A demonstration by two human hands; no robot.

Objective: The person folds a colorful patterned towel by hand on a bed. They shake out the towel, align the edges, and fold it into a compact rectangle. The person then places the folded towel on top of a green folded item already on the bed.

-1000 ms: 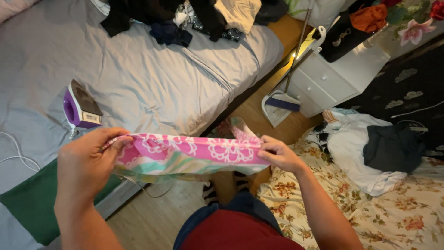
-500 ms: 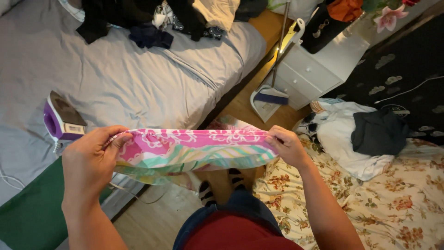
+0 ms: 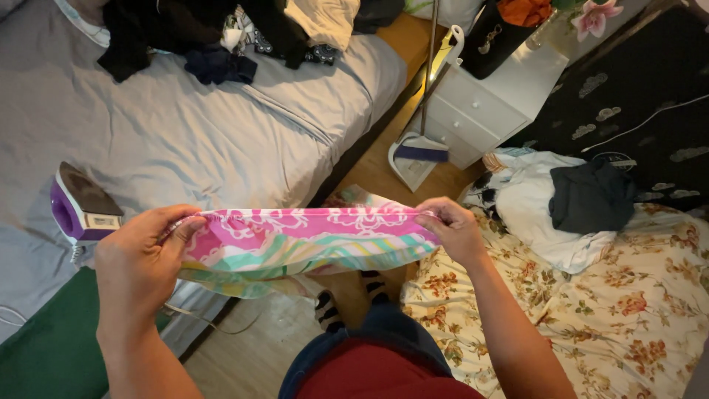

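A pink, green and white patterned cloth [image 3: 306,244] is stretched flat between my two hands at waist height. My left hand [image 3: 140,266] pinches its left end, and my right hand [image 3: 450,229] pinches its right end. The cloth hangs over the gap between the bed and the floor, above my striped-socked feet [image 3: 347,299]. A purple and white iron [image 3: 81,207] stands upright on the grey bed sheet [image 3: 192,140], just left of my left hand.
A green mat [image 3: 44,347] lies at the bed's near corner. Dark clothes [image 3: 214,37] are piled at the bed's far end. A white bedside cabinet [image 3: 487,103], a dustpan [image 3: 417,155], a clothes heap [image 3: 569,199] and a floral sheet [image 3: 591,310] are to the right.
The cloth has been pulled a little tauter and flatter between my hands. The view has shifted slightly, so the iron sits closer to my left hand.
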